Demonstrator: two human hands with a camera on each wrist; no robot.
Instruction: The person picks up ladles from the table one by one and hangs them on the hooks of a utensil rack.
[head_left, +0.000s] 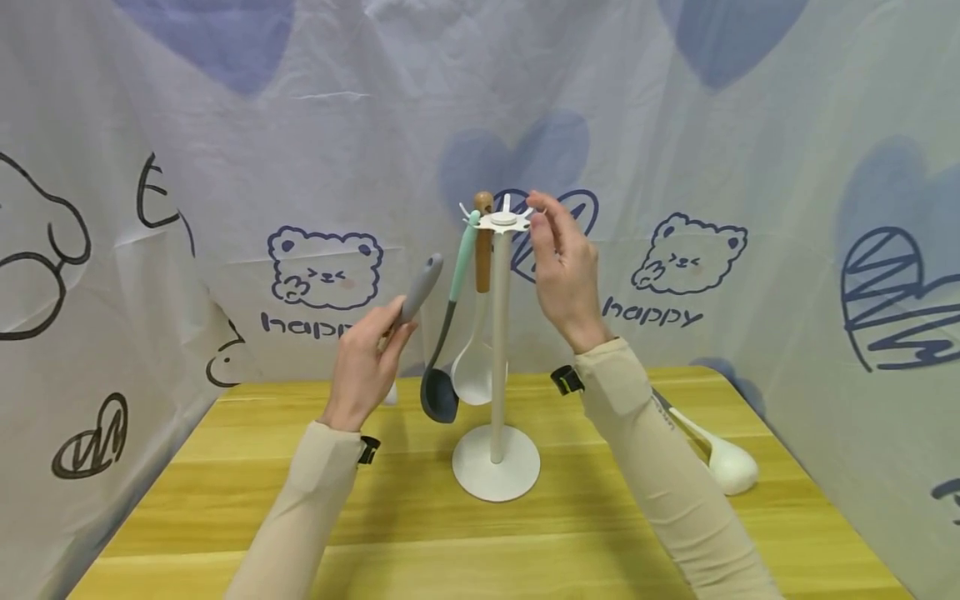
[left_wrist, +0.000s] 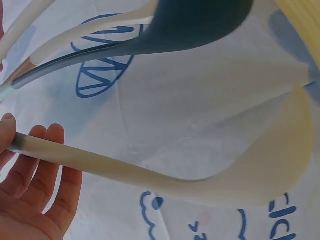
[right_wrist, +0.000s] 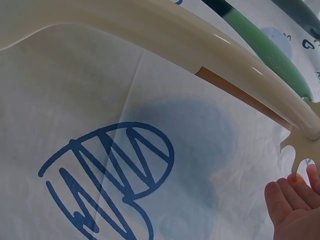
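My left hand [head_left: 365, 362] grips the grey handle [head_left: 422, 287] of a kitchen utensil whose cream, broad, curved head [left_wrist: 265, 160] shows in the left wrist view. At the white utensil rack [head_left: 498, 350], my right hand [head_left: 566, 271] pinches one of the top hooks between thumb and fingers. From the rack's left side hangs a dark ladle [head_left: 438, 395] with a mint-green handle. Beside it hangs a white-headed utensil [head_left: 472, 371] with a wooden handle. The held utensil is left of the rack, its head mostly hidden behind my left hand in the head view.
A white ladle [head_left: 731, 467] lies on the wooden table [head_left: 225, 500] at the right, partly hidden behind my right forearm. The rack's round base [head_left: 497, 487] stands mid-table. A printed cloth [head_left: 412, 100] surrounds the back and sides.
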